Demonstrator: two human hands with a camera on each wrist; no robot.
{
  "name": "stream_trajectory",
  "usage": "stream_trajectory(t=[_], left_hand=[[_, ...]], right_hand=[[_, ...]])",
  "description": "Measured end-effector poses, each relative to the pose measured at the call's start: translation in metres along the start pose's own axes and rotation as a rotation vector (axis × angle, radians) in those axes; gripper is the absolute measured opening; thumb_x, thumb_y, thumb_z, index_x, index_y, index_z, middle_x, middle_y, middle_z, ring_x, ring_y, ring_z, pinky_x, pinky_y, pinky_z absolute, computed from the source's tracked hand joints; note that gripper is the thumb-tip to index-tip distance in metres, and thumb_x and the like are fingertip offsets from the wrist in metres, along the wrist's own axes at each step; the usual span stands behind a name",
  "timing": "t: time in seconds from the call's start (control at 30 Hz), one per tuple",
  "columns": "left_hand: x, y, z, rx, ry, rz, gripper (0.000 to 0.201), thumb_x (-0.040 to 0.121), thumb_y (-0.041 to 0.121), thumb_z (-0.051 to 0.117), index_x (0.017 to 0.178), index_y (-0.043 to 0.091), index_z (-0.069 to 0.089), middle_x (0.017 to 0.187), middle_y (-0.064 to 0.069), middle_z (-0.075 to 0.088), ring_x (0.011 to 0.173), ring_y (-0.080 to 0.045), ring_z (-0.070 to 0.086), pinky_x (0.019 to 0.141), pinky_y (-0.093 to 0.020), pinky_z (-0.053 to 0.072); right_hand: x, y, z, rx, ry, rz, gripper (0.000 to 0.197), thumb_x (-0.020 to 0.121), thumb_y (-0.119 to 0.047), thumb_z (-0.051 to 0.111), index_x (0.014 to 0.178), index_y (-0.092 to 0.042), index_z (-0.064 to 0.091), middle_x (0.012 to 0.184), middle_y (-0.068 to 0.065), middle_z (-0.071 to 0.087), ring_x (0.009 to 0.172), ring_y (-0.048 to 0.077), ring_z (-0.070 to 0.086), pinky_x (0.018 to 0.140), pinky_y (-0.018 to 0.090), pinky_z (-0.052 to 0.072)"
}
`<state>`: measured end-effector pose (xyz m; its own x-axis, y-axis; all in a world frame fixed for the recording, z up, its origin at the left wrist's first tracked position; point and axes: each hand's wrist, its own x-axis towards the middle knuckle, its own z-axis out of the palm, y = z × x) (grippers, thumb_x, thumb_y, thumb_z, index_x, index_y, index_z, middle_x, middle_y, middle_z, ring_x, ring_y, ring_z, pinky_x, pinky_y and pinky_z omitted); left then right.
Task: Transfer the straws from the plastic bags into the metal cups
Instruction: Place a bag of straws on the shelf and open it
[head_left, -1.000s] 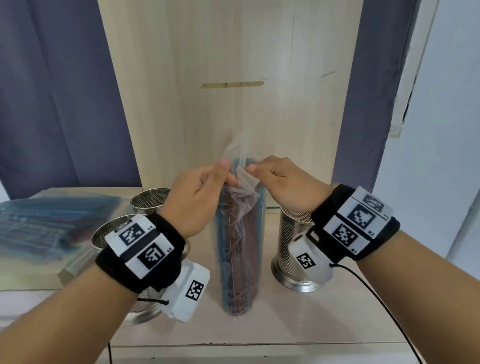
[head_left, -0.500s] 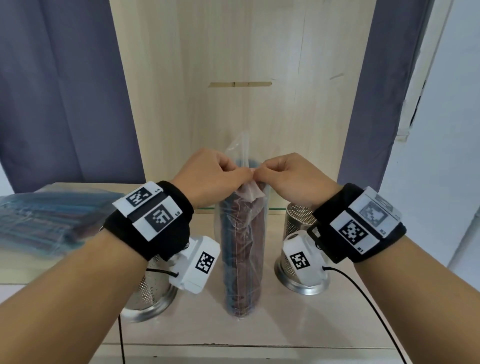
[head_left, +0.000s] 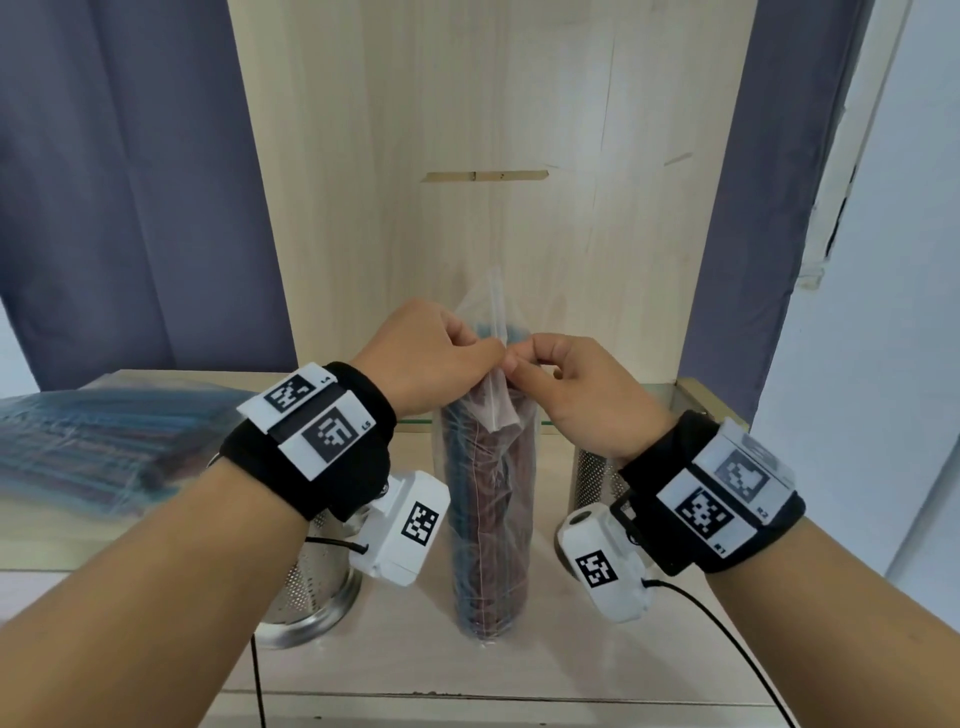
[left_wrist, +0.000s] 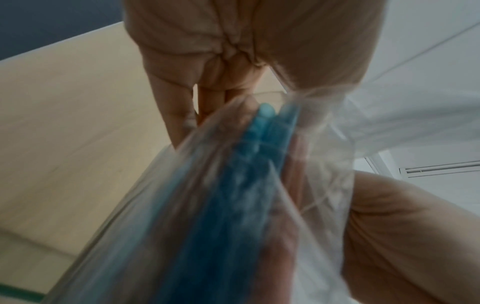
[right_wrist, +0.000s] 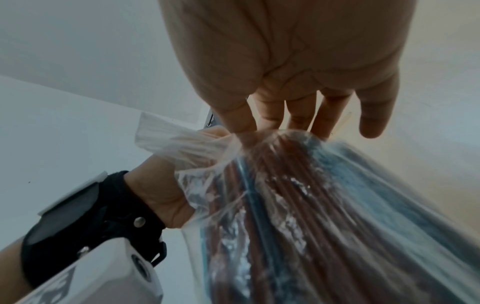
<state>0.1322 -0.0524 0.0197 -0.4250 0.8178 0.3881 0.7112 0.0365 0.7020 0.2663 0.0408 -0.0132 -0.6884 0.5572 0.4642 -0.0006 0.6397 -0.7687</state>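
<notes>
A clear plastic bag (head_left: 491, 519) packed with brown and blue straws stands upright on the table's middle. My left hand (head_left: 441, 358) and my right hand (head_left: 561, 374) meet at the bag's top and each pinches the loose plastic there. In the left wrist view blue straws (left_wrist: 249, 164) show through the bag under my fingers (left_wrist: 182, 115). In the right wrist view brown straws (right_wrist: 285, 205) fill the bag (right_wrist: 197, 148) below my right thumb. One perforated metal cup (head_left: 306, 587) stands left of the bag, partly hidden by my left wrist. Another metal cup (head_left: 592, 478) stands right of it.
A second bag of straws (head_left: 98, 447) lies flat on the table at the left. A wooden panel (head_left: 493, 156) rises behind the bag, with dark curtains on both sides. A black cable (head_left: 727, 629) trails from my right wrist camera over the table's front edge.
Both hands have drawn together at the bag's top and risen a little; the loose plastic flap now stands straight up between them. The head view has tilted, hiding the rear left cup.
</notes>
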Motion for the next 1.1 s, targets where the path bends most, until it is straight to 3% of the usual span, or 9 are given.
stream_trajectory(t=[0.13,0.23,0.3,0.5,0.67,0.8,0.93,1.0,1.1], left_hand=[[-0.001,0.001,-0.001,0.009,-0.009,0.02,0.03,0.084,0.026,0.065,0.076,-0.002,0.073,0.069,-0.013,0.071,0.055,-0.01,0.055,0.058,-0.024,0.046],[-0.002,-0.001,0.002,0.006,0.02,0.024,0.03,0.083,0.022,0.063,0.074,-0.005,0.071,0.062,-0.011,0.066,0.054,-0.011,0.053,0.056,-0.023,0.044],[-0.001,-0.003,0.004,-0.043,0.013,0.006,0.029,0.083,0.021,0.063,0.073,-0.005,0.07,0.061,-0.009,0.064,0.053,-0.012,0.052,0.056,-0.025,0.043],[-0.003,-0.009,0.012,-0.403,-0.038,-0.08,0.027,0.085,0.021,0.066,0.077,-0.004,0.071,0.077,-0.019,0.068,0.068,-0.025,0.059,0.073,-0.036,0.05],[-0.007,-0.008,0.017,-0.422,-0.069,-0.024,0.022,0.093,0.014,0.059,0.075,0.009,0.072,0.07,-0.006,0.07,0.062,-0.014,0.063,0.067,-0.027,0.051],[-0.006,-0.007,0.014,-0.451,-0.079,-0.045,0.026,0.087,0.024,0.063,0.066,0.013,0.073,0.075,-0.01,0.07,0.071,-0.023,0.062,0.075,-0.036,0.051],[-0.009,-0.003,0.011,-0.318,-0.053,0.02,0.052,0.073,0.046,0.074,0.081,-0.005,0.069,0.068,-0.009,0.069,0.057,-0.012,0.061,0.06,-0.025,0.048],[-0.009,-0.001,0.009,-0.244,-0.065,0.054,0.051,0.071,0.042,0.076,0.082,-0.007,0.068,0.062,-0.004,0.065,0.051,-0.006,0.056,0.054,-0.018,0.044],[-0.01,0.004,0.005,-0.214,-0.129,0.082,0.039,0.072,0.036,0.074,0.076,-0.003,0.07,0.059,0.0,0.064,0.053,-0.006,0.056,0.057,-0.02,0.046]], right_hand=[[-0.005,0.0,0.002,0.042,-0.01,0.029,0.014,0.099,-0.015,0.056,0.095,-0.01,0.069,0.085,0.0,0.068,0.077,0.005,0.062,0.077,0.017,0.049],[-0.006,0.0,0.003,0.057,0.012,0.041,0.015,0.097,-0.016,0.058,0.087,-0.02,0.068,0.084,-0.002,0.07,0.082,0.011,0.065,0.086,0.028,0.051],[-0.008,-0.002,0.003,0.081,0.039,0.057,0.014,0.096,-0.019,0.06,0.089,-0.015,0.071,0.087,0.004,0.072,0.084,0.014,0.066,0.088,0.034,0.052],[-0.005,-0.004,0.001,0.147,0.107,0.1,0.031,0.097,-0.024,0.058,0.092,0.002,0.074,0.096,0.023,0.072,0.09,0.031,0.07,0.092,0.045,0.052],[0.0,-0.008,0.0,0.161,0.175,0.077,0.022,0.093,-0.022,0.065,0.082,-0.003,0.069,0.088,0.025,0.07,0.072,0.022,0.062,0.075,0.04,0.053],[-0.001,-0.009,-0.002,0.117,0.141,0.068,0.016,0.092,-0.015,0.065,0.079,-0.009,0.07,0.085,0.019,0.073,0.071,0.019,0.064,0.075,0.035,0.053],[-0.005,-0.01,-0.006,0.127,0.051,0.087,0.018,0.095,-0.018,0.061,0.085,-0.007,0.072,0.087,0.018,0.073,0.074,0.021,0.065,0.075,0.029,0.053],[-0.005,-0.008,-0.008,0.156,0.003,0.106,0.019,0.095,-0.016,0.059,0.082,-0.012,0.071,0.079,0.008,0.071,0.071,0.011,0.063,0.071,0.023,0.05],[-0.003,-0.007,-0.01,0.274,-0.041,0.147,0.03,0.094,-0.01,0.056,0.07,-0.017,0.07,0.07,-0.001,0.069,0.066,0.008,0.062,0.068,0.02,0.048]])
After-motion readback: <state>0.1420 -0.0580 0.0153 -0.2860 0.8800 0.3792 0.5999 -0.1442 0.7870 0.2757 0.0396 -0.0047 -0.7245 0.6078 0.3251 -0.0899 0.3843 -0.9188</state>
